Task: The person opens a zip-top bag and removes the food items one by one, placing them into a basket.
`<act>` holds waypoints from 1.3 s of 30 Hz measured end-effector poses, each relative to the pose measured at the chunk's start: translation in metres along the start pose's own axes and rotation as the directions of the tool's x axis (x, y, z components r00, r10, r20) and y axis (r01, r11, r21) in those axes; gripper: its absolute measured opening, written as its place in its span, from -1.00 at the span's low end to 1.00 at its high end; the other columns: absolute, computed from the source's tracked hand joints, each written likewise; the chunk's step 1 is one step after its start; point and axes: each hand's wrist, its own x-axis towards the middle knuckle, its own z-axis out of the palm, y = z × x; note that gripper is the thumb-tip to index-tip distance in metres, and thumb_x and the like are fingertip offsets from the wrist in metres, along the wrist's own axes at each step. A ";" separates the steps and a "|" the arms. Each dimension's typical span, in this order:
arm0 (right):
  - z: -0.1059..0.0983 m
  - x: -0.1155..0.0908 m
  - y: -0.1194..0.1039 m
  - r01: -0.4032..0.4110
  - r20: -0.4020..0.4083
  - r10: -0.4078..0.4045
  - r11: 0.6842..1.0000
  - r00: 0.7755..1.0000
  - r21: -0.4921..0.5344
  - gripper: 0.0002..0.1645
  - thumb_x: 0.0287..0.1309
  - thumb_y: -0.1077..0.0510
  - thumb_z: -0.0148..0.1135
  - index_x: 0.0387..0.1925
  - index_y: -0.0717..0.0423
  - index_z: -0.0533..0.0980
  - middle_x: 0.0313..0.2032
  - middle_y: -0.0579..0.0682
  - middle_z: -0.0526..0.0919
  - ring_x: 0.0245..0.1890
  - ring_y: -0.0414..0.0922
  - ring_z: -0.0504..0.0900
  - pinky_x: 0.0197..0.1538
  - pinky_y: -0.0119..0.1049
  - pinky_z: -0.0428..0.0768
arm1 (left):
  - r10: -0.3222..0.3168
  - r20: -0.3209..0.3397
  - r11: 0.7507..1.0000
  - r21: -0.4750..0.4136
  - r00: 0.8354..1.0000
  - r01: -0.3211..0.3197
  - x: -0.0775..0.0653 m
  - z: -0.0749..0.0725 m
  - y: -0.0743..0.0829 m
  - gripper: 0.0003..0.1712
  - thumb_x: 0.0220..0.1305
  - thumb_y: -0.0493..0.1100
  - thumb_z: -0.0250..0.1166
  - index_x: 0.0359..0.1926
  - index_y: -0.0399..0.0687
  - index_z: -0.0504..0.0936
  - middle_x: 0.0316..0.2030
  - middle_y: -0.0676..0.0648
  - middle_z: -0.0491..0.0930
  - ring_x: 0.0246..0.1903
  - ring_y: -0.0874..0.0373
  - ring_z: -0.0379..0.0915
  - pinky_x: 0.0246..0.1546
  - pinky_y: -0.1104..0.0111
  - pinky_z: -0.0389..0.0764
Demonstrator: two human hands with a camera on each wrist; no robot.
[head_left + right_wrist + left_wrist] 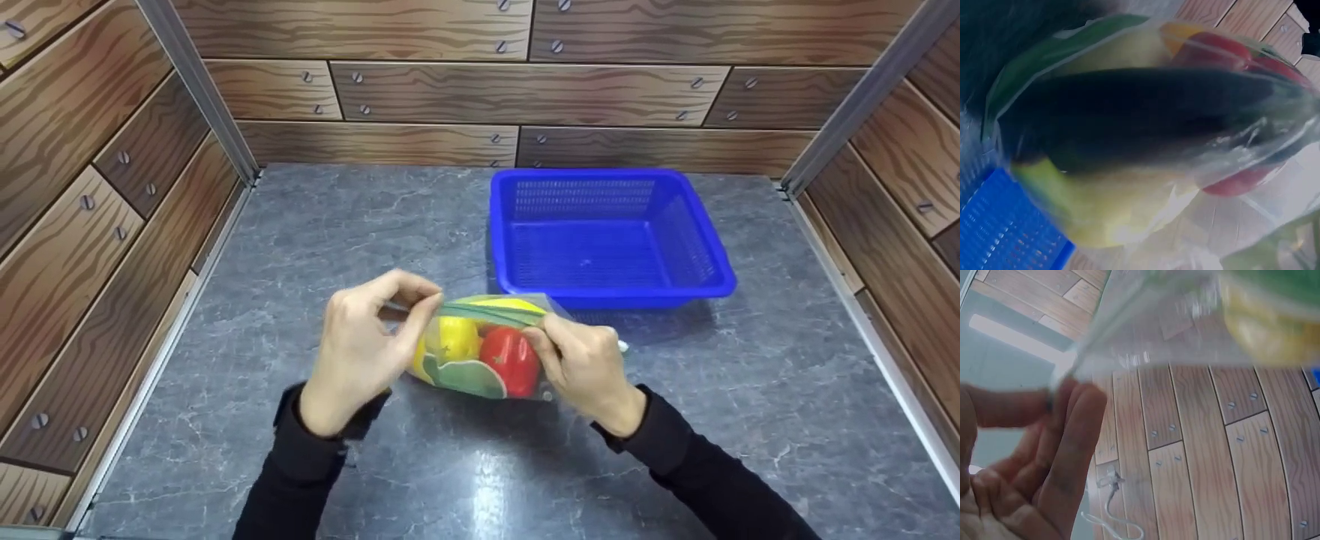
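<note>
A clear zip bag (469, 379) with a green closure strip (491, 311) is held up in front of me, between both hands. Inside lie a yellow pepper (456, 341), a red pepper (511, 360) and other produce. A long dark vegetable, perhaps an eggplant (1129, 118), crosses the right wrist view within the bag. My left hand (367, 349) pinches the strip's left end between thumb and fingertips; the left wrist view shows these fingers (1075, 439) against the bag's corner. Near the strip's right end, my right hand (589, 367) grips the bag between thumb and curled fingers.
Behind the bag and to the right stands a blue plastic basket (585, 255) with nothing visible in it. Wood-patterned walls (525, 94) enclose the grey marbled tabletop (247, 360) at the back and both sides. Metal posts (199, 90) mark the back corners.
</note>
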 end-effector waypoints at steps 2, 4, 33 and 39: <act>-0.002 0.001 0.003 0.031 -0.028 -0.032 0.999 0.999 -0.020 -0.45 0.45 -0.07 -0.11 -0.69 0.04 0.28 -0.77 -0.19 0.22 -0.79 -0.36 0.08 -0.71 -0.49 0.00 | -0.013 0.092 0.999 -0.035 0.996 0.016 0.010 -0.001 -0.001 -0.93 0.23 -0.15 0.35 -0.29 -0.03 0.69 -0.38 0.07 0.73 -0.43 0.33 0.62 -0.39 0.51 0.65; -0.003 0.001 0.005 0.064 -0.036 -0.065 0.997 0.997 -0.033 -0.45 0.45 -0.07 -0.10 -0.69 0.04 0.27 -0.77 -0.19 0.21 -0.79 -0.36 0.08 -0.72 -0.47 0.01 | -0.029 0.188 0.996 -0.073 0.982 0.044 0.019 0.000 -0.004 -0.87 0.25 -0.08 0.33 -0.25 -0.01 0.68 -0.36 0.08 0.72 -0.41 0.34 0.61 -0.38 0.47 0.65; -0.005 -0.002 0.015 0.402 0.045 -0.401 0.915 0.915 -0.027 -0.44 0.43 -0.09 -0.04 -0.72 0.00 0.26 -0.77 -0.20 0.19 -0.78 -0.33 0.01 -0.74 -0.46 -0.01 | -0.041 0.798 0.969 0.178 0.602 -0.170 0.034 0.064 -0.017 -0.70 0.16 0.08 0.36 -0.46 -0.05 0.62 -0.66 0.11 0.47 -0.71 0.33 0.29 -0.66 0.53 0.30; -0.008 0.001 0.013 0.430 0.004 -0.430 0.903 0.903 0.007 -0.41 0.42 -0.06 -0.04 -0.75 -0.01 0.19 -0.77 -0.20 0.12 -0.75 -0.33 -0.06 -0.71 -0.46 -0.08 | -0.041 0.721 0.985 0.144 0.691 -0.091 0.031 0.062 -0.025 -0.83 0.22 -0.12 0.30 -0.48 -0.05 0.62 -0.69 0.13 0.41 -0.74 0.37 0.24 -0.70 0.53 0.26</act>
